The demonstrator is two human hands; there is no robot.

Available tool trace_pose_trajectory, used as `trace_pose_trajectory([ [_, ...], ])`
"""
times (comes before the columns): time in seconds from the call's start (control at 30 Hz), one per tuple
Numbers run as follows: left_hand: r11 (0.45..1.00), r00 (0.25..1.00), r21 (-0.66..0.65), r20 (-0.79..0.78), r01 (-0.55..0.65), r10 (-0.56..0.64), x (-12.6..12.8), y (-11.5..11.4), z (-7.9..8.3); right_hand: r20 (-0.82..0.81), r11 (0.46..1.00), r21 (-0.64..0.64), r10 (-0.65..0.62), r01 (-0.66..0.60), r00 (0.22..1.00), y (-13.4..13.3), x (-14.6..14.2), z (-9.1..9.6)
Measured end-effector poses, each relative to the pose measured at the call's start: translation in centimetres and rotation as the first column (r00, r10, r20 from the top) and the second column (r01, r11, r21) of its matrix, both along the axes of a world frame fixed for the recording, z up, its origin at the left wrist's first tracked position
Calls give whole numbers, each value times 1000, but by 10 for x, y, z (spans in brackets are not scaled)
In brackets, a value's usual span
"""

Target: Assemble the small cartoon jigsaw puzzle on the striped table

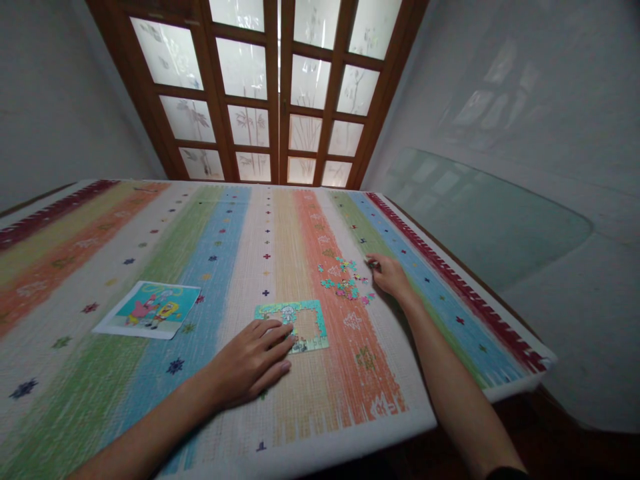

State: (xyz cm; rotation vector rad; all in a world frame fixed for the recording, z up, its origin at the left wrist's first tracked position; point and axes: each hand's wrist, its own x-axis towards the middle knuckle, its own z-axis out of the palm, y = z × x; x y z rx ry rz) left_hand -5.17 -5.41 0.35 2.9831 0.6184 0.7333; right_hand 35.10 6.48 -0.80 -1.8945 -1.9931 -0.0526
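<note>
A partly assembled jigsaw puzzle (314, 341) lies on the table, its border joined and the tablecloth showing through gaps inside. My left hand (257, 360) rests over its left and lower part, fingers stretched out and lying flat. To the right of the puzzle, loose jigsaw pieces (345, 287) in teal, pink and yellow are scattered in a small heap. Just right of that heap is my right hand (390, 275), thumb and index finger drawn together. Something small and dark may be between those fingertips, too small to name.
A printed cartoon picture sheet (153, 310) lies on the left of the table. The striped tablecloth (240, 267) covers the table, whose front edge runs close to me. Wooden glass doors (277, 100) stand behind, and a pale glass panel (480, 207) leans at the right wall.
</note>
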Motion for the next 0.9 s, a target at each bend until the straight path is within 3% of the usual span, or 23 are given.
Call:
trace_pose_trajectory([
  [0.5,995,997,68,-28,-72,74,0,-1,0,68,999,-49,-3,7,998,-1,4,5],
  [0.9,997,997,31,18,-72,72,2,-3,5,-5,993,-104,-62,61,998,2,15,3],
])
